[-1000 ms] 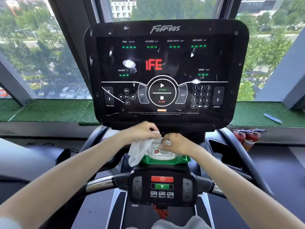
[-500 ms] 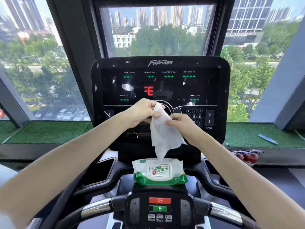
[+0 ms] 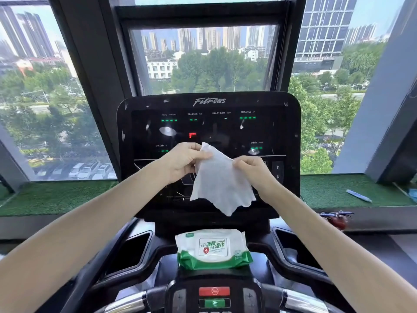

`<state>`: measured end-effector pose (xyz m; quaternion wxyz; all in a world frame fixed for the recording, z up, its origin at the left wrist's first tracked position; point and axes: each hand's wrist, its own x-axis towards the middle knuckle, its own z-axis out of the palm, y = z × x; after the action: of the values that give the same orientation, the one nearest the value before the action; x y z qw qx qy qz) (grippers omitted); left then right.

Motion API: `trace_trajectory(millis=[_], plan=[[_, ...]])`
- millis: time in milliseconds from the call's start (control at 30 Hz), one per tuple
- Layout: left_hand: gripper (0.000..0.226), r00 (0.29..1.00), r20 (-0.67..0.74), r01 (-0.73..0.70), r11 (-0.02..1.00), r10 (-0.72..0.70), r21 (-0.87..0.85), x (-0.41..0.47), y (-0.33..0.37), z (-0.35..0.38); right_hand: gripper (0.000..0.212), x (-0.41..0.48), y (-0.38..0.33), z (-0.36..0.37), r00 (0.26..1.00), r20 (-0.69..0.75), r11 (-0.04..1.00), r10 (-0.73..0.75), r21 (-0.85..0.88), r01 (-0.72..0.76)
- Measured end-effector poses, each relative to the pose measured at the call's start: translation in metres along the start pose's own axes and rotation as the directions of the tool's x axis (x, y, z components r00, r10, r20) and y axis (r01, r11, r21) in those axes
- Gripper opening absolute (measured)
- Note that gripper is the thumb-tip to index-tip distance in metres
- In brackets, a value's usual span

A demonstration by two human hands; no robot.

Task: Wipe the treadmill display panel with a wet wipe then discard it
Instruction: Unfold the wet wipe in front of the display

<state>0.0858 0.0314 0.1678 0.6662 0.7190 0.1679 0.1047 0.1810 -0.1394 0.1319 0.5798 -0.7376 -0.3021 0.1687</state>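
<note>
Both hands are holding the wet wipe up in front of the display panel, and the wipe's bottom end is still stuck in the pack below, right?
Not quite. In the head view both hands, left and right, hold the wet wipe before the display panel, but it hangs clear of the pack.

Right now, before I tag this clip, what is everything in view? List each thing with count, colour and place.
wet wipe: one, white, unfolded, held up in front of the display panel
display panel: one, black with green and red lights and pale smudges, centre
wipe pack: one, white and green, on the console ledge below the panel
red button: one, lower console, above a green button
side pockets: two, black, either side of the pack
artificial grass: green strip along the window sill
blue item: one, on the grass at right
left hand: grip on the wipe's top left
right hand: grip on the wipe's right edge
</note>
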Motion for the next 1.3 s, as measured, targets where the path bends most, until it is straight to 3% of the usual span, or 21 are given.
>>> trace_trajectory(millis=[133,167,233,300,400,500,567,633,700,733,800,900,1000,1067,1133,1200,1267,1300], plan=[[0.012,0.997,-0.068,-0.04,0.993,0.033,-0.109,0.002,0.005,0.006,0.024,0.002,-0.001,-0.004,0.999,-0.03,0.994,0.033,0.103,-0.03],[0.014,0.985,-0.155,-0.076,0.996,0.069,-0.037,0.002,0.006,0.01,0.024,0.003,0.0,-0.003,0.998,-0.036,0.993,0.042,0.114,-0.037],[0.02,0.922,-0.303,-0.15,0.944,0.242,0.295,0.002,0.007,0.017,0.026,0.003,0.0,-0.001,0.998,-0.011,0.99,0.055,0.131,-0.053],[0.025,0.874,-0.295,-0.191,0.831,0.386,0.522,0.0,0.009,0.024,0.033,0.004,-0.003,0.001,0.994,0.085,0.989,0.064,0.127,-0.074],[0.025,0.858,-0.277,-0.199,0.777,0.433,0.597,-0.002,0.011,0.028,0.044,0.005,-0.01,0.002,0.974,0.212,0.989,0.075,0.108,-0.1],[0.024,0.809,-0.287,-0.131,0.634,0.513,0.763,0.001,0.009,0.017,0.025,0.007,-0.016,-0.003,0.976,0.197,0.989,0.097,0.091,-0.117],[0.028,0.829,-0.278,-0.077,0.59,0.486,0.804,0.006,0.007,0.007,0.022,0.007,-0.018,-0.008,0.971,0.2,0.984,0.129,0.097,-0.15],[0.035,0.9,-0.251,-0.073,0.692,0.355,0.718,0.009,0.006,0.0,0.029,0.008,-0.019,-0.011,0.955,0.238,0.958,0.176,0.18,-0.221],[0.05,0.985,-0.149,-0.012,0.902,0.084,0.431,0.005,0.009,-0.002,0.035,0.009,-0.021,-0.012,0.943,0.255,0.919,0.215,0.275,-0.284],[0.055,0.997,-0.041,0.071,0.954,-0.062,0.292,0.001,0.012,-0.003,0.037,0.009,-0.022,-0.012,0.939,0.26,0.899,0.224,0.316,-0.302],[0.051,0.971,0.164,0.141,0.972,-0.172,0.186,-0.004,0.011,-0.01,0.038,0.008,-0.023,-0.012,0.932,0.289,0.853,0.22,0.406,-0.328],[0.022,0.962,0.253,0.086,0.992,-0.106,0.089,-0.003,0.004,-0.023,0.04,0.007,-0.023,-0.015,0.923,0.319,0.766,0.214,0.532,-0.362],[0.007,0.978,0.206,0.041,0.999,-0.034,-0.029,0.001,-0.004,-0.028,0.043,0.007,-0.019,-0.015,0.933,0.303,0.703,0.195,0.62,-0.349],[0.014,0.991,0.122,0.051,0.998,-0.046,-0.036,0.003,-0.009,-0.026,0.043,0.007,-0.018,-0.011,0.94,0.277,0.683,0.198,0.649,-0.335],[0.018,0.999,0.026,0.033,0.997,-0.035,0.074,0.004,-0.012,-0.025,0.04,0.007,-0.018,-0.009,0.946,0.256,0.672,0.199,0.667,-0.322],[0.018,1.0,0.014,-0.017,0.997,0.016,0.071,0.003,-0.01,-0.026,0.041,0.008,-0.019,-0.01,0.945,0.266,0.676,0.19,0.662,-0.323],[0.018,0.998,-0.027,-0.068,0.987,0.065,-0.148,0.002,0.001,-0.028,0.042,0.008,-0.02,-0.01,0.942,0.279,0.657,0.184,0.679,-0.329],[0.02,0.993,-0.071,-0.113,0.935,0.094,-0.337,0.002,0.006,-0.028,0.042,0.009,-0.021,-0.01,0.943,0.279,0.642,0.182,0.692,-0.329]])
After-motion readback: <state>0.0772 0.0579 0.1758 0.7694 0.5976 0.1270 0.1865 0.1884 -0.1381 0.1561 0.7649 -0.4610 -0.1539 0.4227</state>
